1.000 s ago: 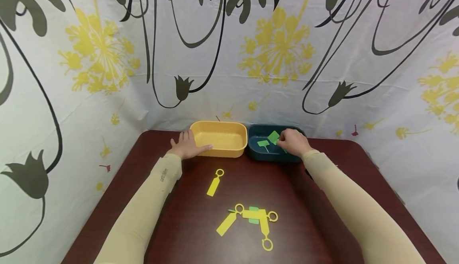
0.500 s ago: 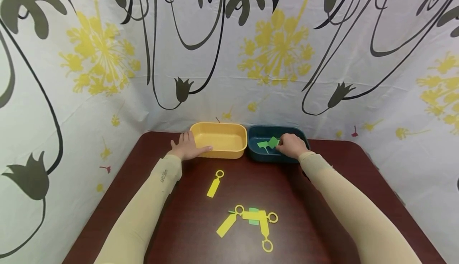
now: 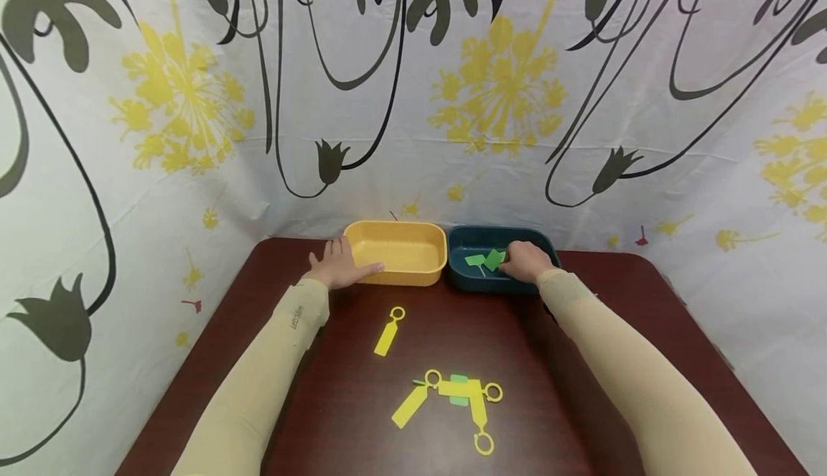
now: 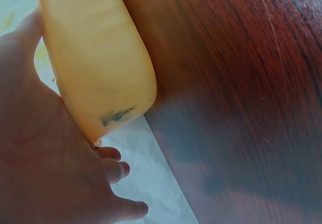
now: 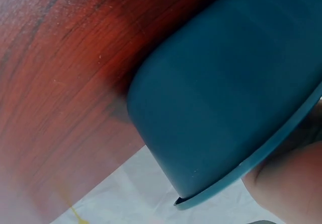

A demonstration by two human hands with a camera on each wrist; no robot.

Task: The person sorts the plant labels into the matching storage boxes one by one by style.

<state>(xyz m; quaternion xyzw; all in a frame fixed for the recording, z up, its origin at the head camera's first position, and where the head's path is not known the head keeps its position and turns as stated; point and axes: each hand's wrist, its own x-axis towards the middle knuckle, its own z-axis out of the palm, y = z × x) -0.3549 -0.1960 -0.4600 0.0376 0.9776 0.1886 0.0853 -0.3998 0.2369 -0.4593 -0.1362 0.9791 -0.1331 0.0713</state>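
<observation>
My left hand lies against the left end of the yellow bin, fingers spread and thumb reaching along the front rim. The left wrist view shows the same hand touching the rim of the bin. Reaching into the dark teal bin, my right hand has curled fingers at a green tag and appears to pinch it. Another green tag with a thin stem lies beside it. In the right wrist view, the teal bin's wall hides the fingertips; part of the hand shows.
A single yellow ring-ended tag lies on the dark red table. Closer in, several yellow tags overlap around a green piece. A patterned cloth hangs behind both bins.
My right hand has lowered slightly inside the teal bin, and the green tag at its fingers has come down with it. The left hand stays on the yellow bin.
</observation>
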